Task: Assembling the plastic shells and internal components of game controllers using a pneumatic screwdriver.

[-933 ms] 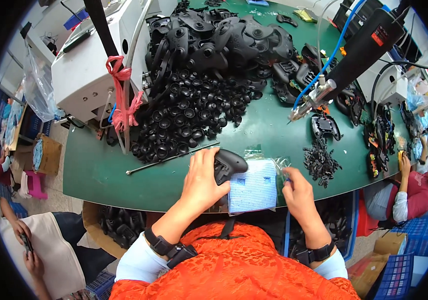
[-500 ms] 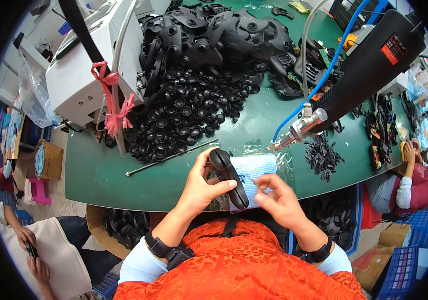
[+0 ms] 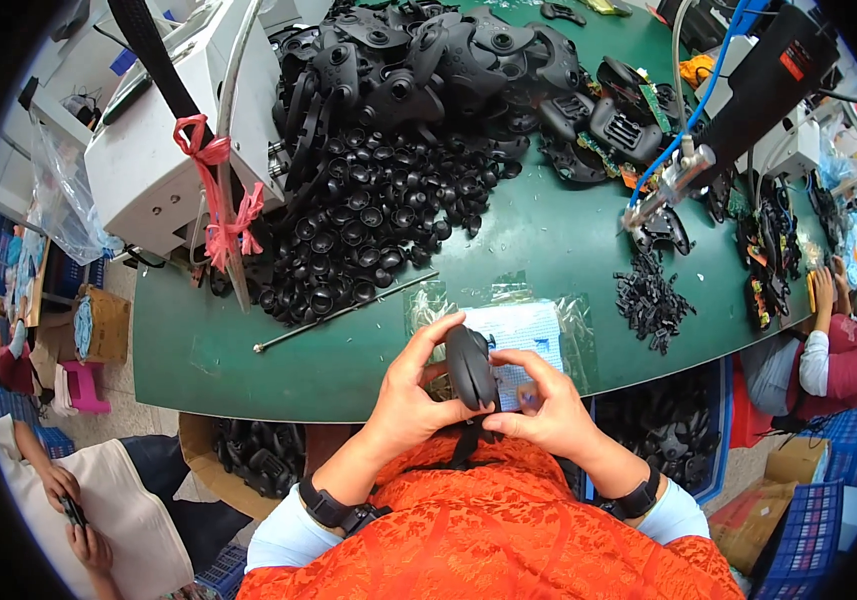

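Note:
My left hand (image 3: pixel 410 400) grips a black game controller (image 3: pixel 469 368) over the table's near edge, thumb on its near side. The controller is turned on edge, so its front face is mostly hidden from view. At its right side, my right hand (image 3: pixel 554 408) has its index finger and thumb curled against the controller. Just beyond lies a folded light-blue cloth (image 3: pixel 528 328) on clear plastic. A big heap of small black cup-shaped caps (image 3: pixel 358 225) spreads farther back on the left. Behind it are piled several black controller shells (image 3: pixel 448 65).
On the green table (image 3: pixel 218 355) lies a thin metal rod (image 3: pixel 348 311). A black-handled tool with a metal nozzle (image 3: pixel 670 185) hangs at right above small black pieces (image 3: pixel 651 303). A white machine (image 3: pixel 163 150) stands left. Bins of controllers flank me; other people (image 3: pixel 113 490) sit on both sides.
My right hand has moved left onto the controller. The controller has turned more upright and shifted slightly right in my left hand. The hanging tool has swung away to the right.

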The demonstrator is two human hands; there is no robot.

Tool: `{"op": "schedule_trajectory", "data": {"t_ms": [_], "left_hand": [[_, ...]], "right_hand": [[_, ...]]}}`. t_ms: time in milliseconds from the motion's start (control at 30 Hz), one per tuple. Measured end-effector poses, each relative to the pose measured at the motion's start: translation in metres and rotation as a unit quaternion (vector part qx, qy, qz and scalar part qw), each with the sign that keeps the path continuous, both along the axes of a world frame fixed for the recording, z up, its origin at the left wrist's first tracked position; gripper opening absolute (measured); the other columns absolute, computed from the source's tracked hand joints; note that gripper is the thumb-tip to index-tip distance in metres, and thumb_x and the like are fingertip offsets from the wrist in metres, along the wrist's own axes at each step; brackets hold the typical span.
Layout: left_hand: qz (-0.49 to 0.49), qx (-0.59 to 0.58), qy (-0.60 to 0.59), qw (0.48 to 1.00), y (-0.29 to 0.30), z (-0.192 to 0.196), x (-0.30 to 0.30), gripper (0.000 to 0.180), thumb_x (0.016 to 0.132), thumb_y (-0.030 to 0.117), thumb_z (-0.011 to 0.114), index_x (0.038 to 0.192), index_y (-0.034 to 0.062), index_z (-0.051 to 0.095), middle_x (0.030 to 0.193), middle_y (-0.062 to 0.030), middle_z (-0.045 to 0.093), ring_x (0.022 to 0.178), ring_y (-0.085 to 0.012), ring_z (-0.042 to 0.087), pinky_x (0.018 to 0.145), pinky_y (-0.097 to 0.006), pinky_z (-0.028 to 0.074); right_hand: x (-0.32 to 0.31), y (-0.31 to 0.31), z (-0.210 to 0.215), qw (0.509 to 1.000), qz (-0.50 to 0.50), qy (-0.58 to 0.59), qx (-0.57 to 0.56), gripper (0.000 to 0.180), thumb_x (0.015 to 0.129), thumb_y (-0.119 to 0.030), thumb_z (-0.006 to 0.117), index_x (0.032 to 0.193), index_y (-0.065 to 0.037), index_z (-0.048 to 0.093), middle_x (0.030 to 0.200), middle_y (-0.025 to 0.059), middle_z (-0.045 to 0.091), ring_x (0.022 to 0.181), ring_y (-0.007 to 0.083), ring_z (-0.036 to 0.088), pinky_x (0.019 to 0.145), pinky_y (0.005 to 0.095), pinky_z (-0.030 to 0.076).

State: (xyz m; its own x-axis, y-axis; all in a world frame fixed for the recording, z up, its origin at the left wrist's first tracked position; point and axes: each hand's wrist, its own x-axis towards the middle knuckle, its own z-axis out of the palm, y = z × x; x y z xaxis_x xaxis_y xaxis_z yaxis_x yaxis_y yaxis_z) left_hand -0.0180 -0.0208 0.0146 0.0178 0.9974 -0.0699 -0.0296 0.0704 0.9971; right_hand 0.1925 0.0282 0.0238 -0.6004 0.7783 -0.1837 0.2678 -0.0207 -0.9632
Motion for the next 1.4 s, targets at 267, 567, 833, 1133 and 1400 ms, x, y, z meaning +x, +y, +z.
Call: {"op": "schedule_trajectory", "data": {"t_ms": [267, 567, 833, 1133, 1400], "left_hand": [[-0.004, 0.102, 0.196, 0.975, 0.002, 0.026, -0.003, 0.089, 0.062, 0.007, 0.085, 0.143, 0.0069, 0.048, 0.129, -0.0143, 0.051, 0.119, -0.0302, 0.055, 0.1, -0.039, 0.05], [-0.034, 0.155, 0.241, 0.958, 0.003, 0.029, -0.006, 0.086, 0.061, 0.008, 0.084, 0.14, 0.0048, 0.05, 0.127, -0.016, 0.052, 0.115, -0.0326, 0.056, 0.097, -0.039, 0.049], [-0.037, 0.109, 0.152, 0.982, 0.005, 0.029, -0.005, 0.082, 0.062, 0.013, 0.086, 0.137, 0.0073, 0.052, 0.126, -0.0129, 0.054, 0.115, -0.026, 0.058, 0.091, -0.039, 0.054], [0.027, -0.047, -0.07, 0.996, 0.003, 0.025, -0.003, 0.079, 0.066, 0.021, 0.079, 0.137, -0.0006, 0.05, 0.12, -0.0126, 0.061, 0.111, -0.0196, 0.06, 0.094, -0.038, 0.053], [-0.038, -0.163, -0.547, 0.82, 0.0, -0.023, -0.02, 0.085, 0.081, 0.05, 0.058, 0.148, 0.0013, 0.034, 0.13, -0.0264, 0.052, 0.113, -0.0348, 0.06, 0.085, -0.048, 0.057]], "right_hand": [[0.004, 0.01, 0.023, 0.965, 0.024, 0.053, 0.255, 0.074, 0.067, -0.025, 0.091, 0.131, -0.005, 0.06, 0.119, 0.0139, 0.06, 0.085, 0.0188, 0.062, 0.068, 0.03, 0.052], [0.003, 0.015, 0.029, 0.883, 0.072, 0.006, 0.465, 0.067, 0.06, -0.021, 0.084, 0.124, -0.014, 0.068, 0.108, 0.0143, 0.064, 0.061, 0.0187, 0.062, 0.052, 0.03, 0.051], [0.001, 0.016, 0.026, 0.892, 0.027, 0.039, 0.449, 0.062, 0.058, -0.013, 0.08, 0.12, -0.01, 0.07, 0.105, 0.0132, 0.064, 0.06, 0.018, 0.063, 0.051, 0.0282, 0.051], [0.0, 0.019, 0.028, 0.94, -0.045, 0.046, 0.335, 0.057, 0.069, -0.023, 0.085, 0.121, -0.006, 0.066, 0.102, 0.0113, 0.063, 0.071, 0.019, 0.064, 0.06, 0.0287, 0.051], [0.042, 0.044, -0.006, 0.906, -0.155, -0.213, 0.331, 0.028, 0.086, 0.002, 0.055, 0.114, 0.002, 0.057, 0.098, 0.0208, 0.057, 0.085, 0.0432, 0.059, 0.076, 0.0466, 0.049]]}}
